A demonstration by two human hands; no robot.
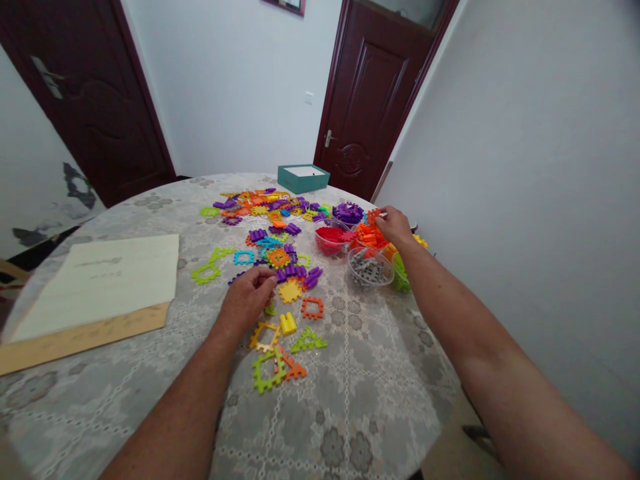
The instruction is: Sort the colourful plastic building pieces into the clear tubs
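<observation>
My right hand (pixel 395 225) pinches an orange toothed plastic building piece (pixel 373 215) above a bowl of orange pieces (pixel 369 237). Over at the pile's near left edge, my left hand (pixel 250 293) is loosely curled, thumb and forefinger slightly apart, with no held piece visible; its lower fingers are partly hidden. Purple ribbed pieces (pixel 293 272) lie just beyond its fingertips. A yellow square piece (pixel 290 291) is close by on the right. Nearer to me are an orange square frame (pixel 313 308), a yellow connector (pixel 288 323) and a green triangular frame (pixel 309 340).
Clear bowls hold red pieces (pixel 330 237), grey pieces (pixel 370 268) and purple pieces (pixel 348 213). Mixed pieces (pixel 270 203) spread across the far table. A teal box (pixel 303 179) stands at the back. Pale paper sheets (pixel 100 277) cover the left side of the patterned tablecloth (pixel 340 400).
</observation>
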